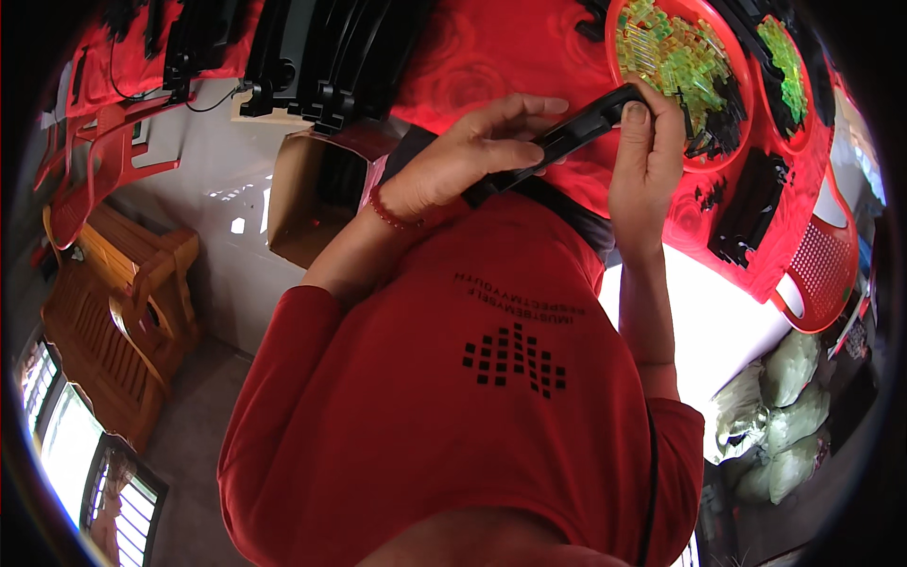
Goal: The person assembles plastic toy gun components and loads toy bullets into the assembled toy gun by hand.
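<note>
A long black plastic bar-shaped part slants across in front of my body, above the near edge of the red-covered table. My left hand grips it near its lower left end, thumb along the top and fingers partly stretched out behind. At the upper right end, my right hand pinches it, the thumb pressed on its face. Just beyond my right hand is a round red tray holding many small yellow-green clear pieces and small black pieces.
Long black parts lie side by side at the far left of the table. A second red tray and another black part are at the right. Below the table's left edge stands an open cardboard box. Red chairs and a wooden bench stand around.
</note>
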Demonstrator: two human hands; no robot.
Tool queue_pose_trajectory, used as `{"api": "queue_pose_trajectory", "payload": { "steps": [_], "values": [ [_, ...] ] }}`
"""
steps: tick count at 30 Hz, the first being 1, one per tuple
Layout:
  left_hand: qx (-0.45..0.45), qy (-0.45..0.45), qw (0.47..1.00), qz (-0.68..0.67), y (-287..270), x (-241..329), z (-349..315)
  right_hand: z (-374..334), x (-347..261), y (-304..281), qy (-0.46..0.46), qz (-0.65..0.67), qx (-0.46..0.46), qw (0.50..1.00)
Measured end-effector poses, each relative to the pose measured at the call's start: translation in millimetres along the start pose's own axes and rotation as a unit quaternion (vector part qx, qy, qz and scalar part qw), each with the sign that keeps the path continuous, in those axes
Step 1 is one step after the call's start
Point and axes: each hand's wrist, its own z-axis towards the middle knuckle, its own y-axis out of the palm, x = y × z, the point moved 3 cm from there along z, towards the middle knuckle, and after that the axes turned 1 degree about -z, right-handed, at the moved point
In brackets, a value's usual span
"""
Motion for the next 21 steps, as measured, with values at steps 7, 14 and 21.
{"api": "queue_pose_trajectory", "payload": {
  "steps": [7, 14, 21],
  "values": [
    [-0.009, 0.026, 0.997, 0.077, -11.9, 6.2, 3.1, 4.2, 14.2, -8.8, 0.062, 0.039, 0.047, 0.996],
    [0.011, 0.096, 0.987, -0.129, -23.3, 5.3, 4.2, 6.9, 38.8, -19.3, 0.146, 0.265, 0.145, 0.942],
    [0.132, 0.185, 0.929, -0.290, -0.1, -3.8, 23.9, -2.9, 22.3, -9.2, 0.128, 0.323, 0.185, 0.919]
  ]
}}
